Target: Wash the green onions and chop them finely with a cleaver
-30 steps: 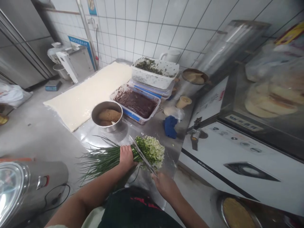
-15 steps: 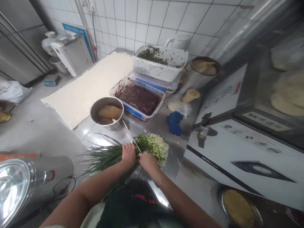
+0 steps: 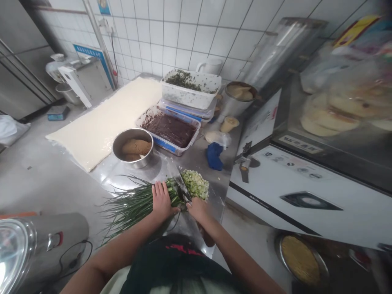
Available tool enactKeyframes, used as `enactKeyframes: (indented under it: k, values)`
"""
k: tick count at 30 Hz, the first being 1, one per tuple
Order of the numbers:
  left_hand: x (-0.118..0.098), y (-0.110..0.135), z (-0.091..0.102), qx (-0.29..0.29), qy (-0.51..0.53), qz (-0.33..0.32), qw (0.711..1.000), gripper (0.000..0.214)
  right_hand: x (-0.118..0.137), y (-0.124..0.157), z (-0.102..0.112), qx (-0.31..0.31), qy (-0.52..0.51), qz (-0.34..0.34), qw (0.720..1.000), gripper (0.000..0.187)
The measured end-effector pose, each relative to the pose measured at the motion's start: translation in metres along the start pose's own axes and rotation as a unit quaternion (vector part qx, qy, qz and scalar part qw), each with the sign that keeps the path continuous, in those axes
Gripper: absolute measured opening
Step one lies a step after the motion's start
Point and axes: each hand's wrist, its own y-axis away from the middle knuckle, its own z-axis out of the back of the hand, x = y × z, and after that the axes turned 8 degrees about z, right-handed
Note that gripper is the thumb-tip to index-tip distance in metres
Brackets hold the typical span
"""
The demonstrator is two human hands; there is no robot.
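A long bunch of green onions [image 3: 131,205] lies across the metal table, its leafy ends to the left. My left hand [image 3: 161,201] presses down over the bunch, fingers close together and gripping it. My right hand [image 3: 199,210] is closed round a knife [image 3: 181,183], whose broad blade points away from me and slants over the cut end of the bunch. Its brown handle end sticks out below my wrist. Right of the blade is a heap of chopped green onion [image 3: 196,185], pale and green. Part of the blade's lower edge is hidden among the stalks.
A steel pot [image 3: 133,163] with brown filling stands beyond the bunch. Behind it are a tub of dark paste [image 3: 174,130], a tub of chopped greens [image 3: 190,87] and a dough sheet [image 3: 107,118]. A blue cloth [image 3: 214,156] lies right, beside a white appliance [image 3: 281,196].
The view has swung to the right. The knife's blade, seen almost edge-on before, now shows its broad face. My left hand's fingers lie straighter over the bunch.
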Motion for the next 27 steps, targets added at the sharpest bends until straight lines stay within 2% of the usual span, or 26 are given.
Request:
enactKeyframes:
  k: [3,7,9,12,15,17,22,25,27]
  values:
    - [0.001,-0.015,-0.001,0.02,0.0,0.016,1.0,0.119,0.004,-0.004,-0.001,-0.05,-0.007,0.007,0.999,0.03]
    - [0.006,-0.032,0.001,0.069,0.011,-0.001,0.998,0.122,0.012,-0.026,0.007,-0.092,-0.023,0.019,0.995,0.036]
    - [0.006,-0.025,0.001,0.061,0.019,-0.009,0.998,0.122,0.012,-0.036,0.012,-0.096,-0.019,0.017,0.995,0.033]
    - [-0.001,0.002,-0.003,0.02,0.02,-0.017,0.999,0.119,0.009,-0.039,0.017,-0.094,-0.011,0.032,0.995,0.027]
    - [-0.01,0.026,-0.009,0.001,-0.002,-0.022,1.0,0.115,0.006,-0.03,0.02,-0.101,0.004,0.042,0.994,0.025]
    - [-0.013,0.029,-0.01,0.005,-0.019,-0.021,1.0,0.112,0.004,-0.019,0.023,-0.113,0.018,0.037,0.993,0.025]
    - [-0.007,-0.002,-0.008,0.033,-0.035,-0.015,0.999,0.115,-0.004,0.011,0.028,-0.108,0.037,0.033,0.993,0.022]
    - [-0.005,-0.016,-0.005,0.052,-0.039,-0.001,0.998,0.119,-0.011,0.028,0.022,-0.118,0.034,0.057,0.991,0.02]
    - [-0.006,-0.018,-0.003,0.049,-0.037,0.015,0.998,0.117,-0.012,0.036,0.015,-0.121,0.03,0.065,0.99,0.018]
